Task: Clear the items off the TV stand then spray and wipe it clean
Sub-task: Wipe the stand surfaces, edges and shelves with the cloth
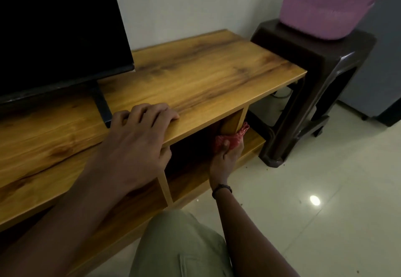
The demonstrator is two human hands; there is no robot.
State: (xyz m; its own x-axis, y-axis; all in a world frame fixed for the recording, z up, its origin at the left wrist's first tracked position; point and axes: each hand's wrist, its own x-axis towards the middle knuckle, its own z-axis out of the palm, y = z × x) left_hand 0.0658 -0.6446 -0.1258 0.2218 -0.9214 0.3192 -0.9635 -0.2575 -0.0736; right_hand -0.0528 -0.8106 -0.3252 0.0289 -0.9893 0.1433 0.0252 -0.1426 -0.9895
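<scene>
The wooden TV stand point(206, 74) runs across the view, its top bare apart from the TV. My left hand point(138, 137) rests on the front edge of the top, fingers curled over the surface and thumb under the edge. Lower down, my right hand point(225, 157) grips a red cloth point(233, 139) and presses it against the foot of the stand's upright panel point(233, 122), just above the lower shelf point(251, 144). Part of the cloth is hidden behind that panel.
A black TV point(58, 33) stands on the left of the stand on a dark foot point(101, 105). A dark plastic stool point(312, 85) at the stand's right end carries a pink basket point(321, 9). White tiled floor point(325, 190) lies to the right; my knee point(180, 246) is below.
</scene>
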